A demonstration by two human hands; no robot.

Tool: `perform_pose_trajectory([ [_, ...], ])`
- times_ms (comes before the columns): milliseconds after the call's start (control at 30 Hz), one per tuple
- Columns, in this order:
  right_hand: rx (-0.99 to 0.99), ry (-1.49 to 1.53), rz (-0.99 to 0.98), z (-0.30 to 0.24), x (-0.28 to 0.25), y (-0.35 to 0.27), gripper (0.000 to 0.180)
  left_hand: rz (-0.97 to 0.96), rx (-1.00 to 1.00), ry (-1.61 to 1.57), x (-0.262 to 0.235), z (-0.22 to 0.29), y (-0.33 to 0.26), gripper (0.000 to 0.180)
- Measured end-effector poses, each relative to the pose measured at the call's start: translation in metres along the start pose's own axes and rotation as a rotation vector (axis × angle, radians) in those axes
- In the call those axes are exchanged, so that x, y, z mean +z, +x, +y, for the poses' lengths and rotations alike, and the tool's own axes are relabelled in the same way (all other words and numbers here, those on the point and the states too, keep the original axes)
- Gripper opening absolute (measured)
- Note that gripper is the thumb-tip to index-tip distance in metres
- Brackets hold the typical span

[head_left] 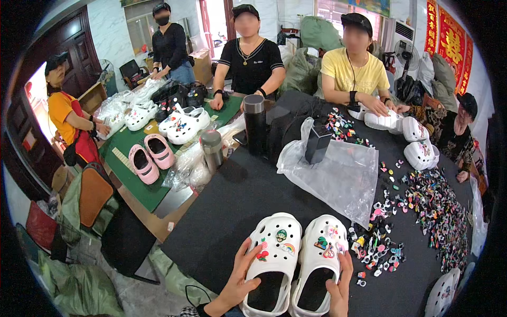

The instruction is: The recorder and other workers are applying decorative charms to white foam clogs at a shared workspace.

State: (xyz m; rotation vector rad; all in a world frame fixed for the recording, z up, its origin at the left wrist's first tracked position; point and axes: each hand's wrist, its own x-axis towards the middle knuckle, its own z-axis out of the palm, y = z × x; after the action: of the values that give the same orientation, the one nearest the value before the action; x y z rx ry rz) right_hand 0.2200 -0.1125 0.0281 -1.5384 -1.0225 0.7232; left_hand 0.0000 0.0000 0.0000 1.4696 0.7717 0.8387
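A pair of white clogs stands side by side at the near edge of the black table, toes pointing away from me. My left hand [242, 277] grips the outer side of the left clog [288, 224], thumb at the opening and fingers along the upper. It carries a capped-face charm [281, 235], a rainbow charm [288, 248] and red fruit charms [262, 255]. My right hand [340, 285] is closed on the outer side of the right clog [323, 224], which bears several colourful charms on its holed top. The clogs touch or nearly touch each other.
Loose shoe charms [441, 214] spread in a large heap to the right. A clear plastic bag [343, 179], a black box [318, 145] and a dark flask [255, 124] stand or lie ahead. Co-workers surround the tables; pink clogs [143, 165] sit on a green mat [127, 182].
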Motion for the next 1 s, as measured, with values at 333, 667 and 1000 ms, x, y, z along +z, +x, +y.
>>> perform_pose_trajectory([
  [333,0.005,-0.05,-0.046,-0.006,-0.01,-0.003,0.057,0.018,-0.225,0.034,-0.009,0.021,-0.01,0.076],
  [667,0.102,0.254,-0.069,0.002,-0.023,-0.03,0.063,-0.034,-0.298,-0.156,-0.012,0.039,-0.019,0.071],
  [1000,0.221,0.173,-0.143,-0.014,-0.021,-0.031,0.064,-0.035,-0.231,0.067,-0.007,0.017,-0.021,0.083],
])
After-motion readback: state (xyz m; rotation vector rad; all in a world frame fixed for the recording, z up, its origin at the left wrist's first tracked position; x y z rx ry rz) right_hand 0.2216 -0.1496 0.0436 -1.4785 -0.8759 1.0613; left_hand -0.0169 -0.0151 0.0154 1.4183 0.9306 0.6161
